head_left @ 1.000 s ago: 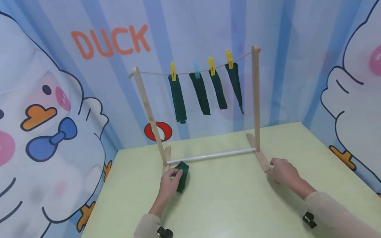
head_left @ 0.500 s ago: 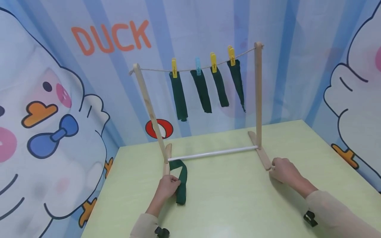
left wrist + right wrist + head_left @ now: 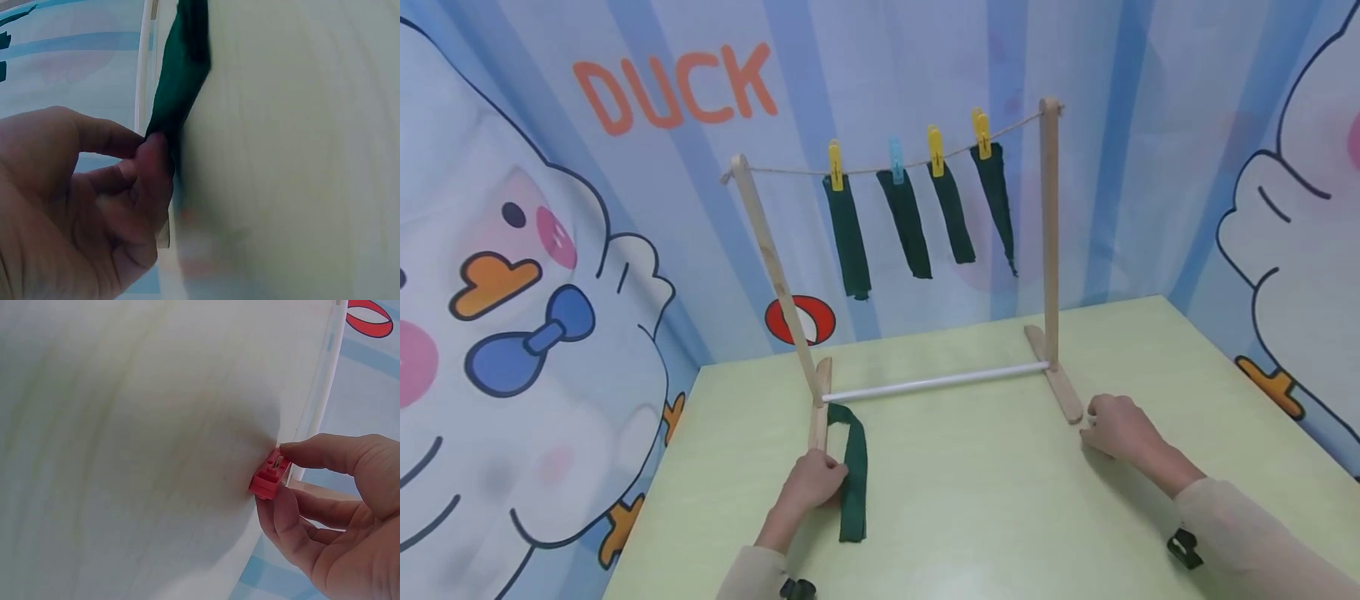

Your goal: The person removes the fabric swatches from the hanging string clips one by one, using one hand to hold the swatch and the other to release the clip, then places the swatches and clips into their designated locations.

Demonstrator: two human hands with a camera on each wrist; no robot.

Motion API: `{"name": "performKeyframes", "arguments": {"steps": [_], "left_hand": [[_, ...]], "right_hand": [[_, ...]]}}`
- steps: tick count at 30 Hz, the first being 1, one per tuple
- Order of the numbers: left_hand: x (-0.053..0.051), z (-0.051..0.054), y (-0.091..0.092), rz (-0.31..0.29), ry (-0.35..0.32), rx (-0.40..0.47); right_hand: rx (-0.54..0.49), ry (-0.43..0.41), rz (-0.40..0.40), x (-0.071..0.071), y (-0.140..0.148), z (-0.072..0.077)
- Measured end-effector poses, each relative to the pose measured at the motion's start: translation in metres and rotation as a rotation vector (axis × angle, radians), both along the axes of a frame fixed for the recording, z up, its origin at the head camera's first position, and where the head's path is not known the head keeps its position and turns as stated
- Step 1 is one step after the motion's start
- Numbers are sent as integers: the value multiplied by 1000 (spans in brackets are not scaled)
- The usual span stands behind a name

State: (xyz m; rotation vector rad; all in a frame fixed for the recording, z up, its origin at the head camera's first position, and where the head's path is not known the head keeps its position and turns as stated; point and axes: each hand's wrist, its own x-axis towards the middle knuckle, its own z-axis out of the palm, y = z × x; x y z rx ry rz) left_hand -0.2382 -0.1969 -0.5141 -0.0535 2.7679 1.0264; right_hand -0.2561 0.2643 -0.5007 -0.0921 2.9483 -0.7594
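Near the left foot of the wooden stand, my left hand (image 3: 812,482) pinches a dark green cloth strip (image 3: 854,492) by its edge. The strip bends over at the top by the foot, and its lower end reaches toward me. In the left wrist view, the thumb and index finger grip the green cloth (image 3: 178,81). My right hand (image 3: 1122,427) is just in front of the stand's right foot. A red clothespin (image 3: 269,478) is pinched between its thumb and fingers in the right wrist view; in the head view the hand hides it.
The wooden stand (image 3: 1051,242) has a string (image 3: 790,172) between its posts and a white bar (image 3: 932,385) low down. Several green strips (image 3: 847,237) hang there from yellow clothespins (image 3: 836,167) and a blue clothespin (image 3: 897,162). A duck-print curtain (image 3: 895,67) stands behind the pale table (image 3: 970,492).
My left hand has drawn back toward me and slightly left, and the green strip has opened out from a bunched fold to a longer length. The right hand has stayed almost still.
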Motion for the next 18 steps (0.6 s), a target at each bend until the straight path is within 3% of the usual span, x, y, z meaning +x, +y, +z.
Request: {"name": "performKeyframes", "arguments": {"steps": [7, 14, 18], "left_hand": [[8, 10, -1, -21, -19, -225], [5, 13, -1, -19, 27, -251], [5, 14, 0, -44, 42, -216]], "right_hand": [[9, -17, -3, -2, 2, -1], [7, -37, -7, 0, 2, 1], [6, -36, -7, 1, 3, -2]]}}
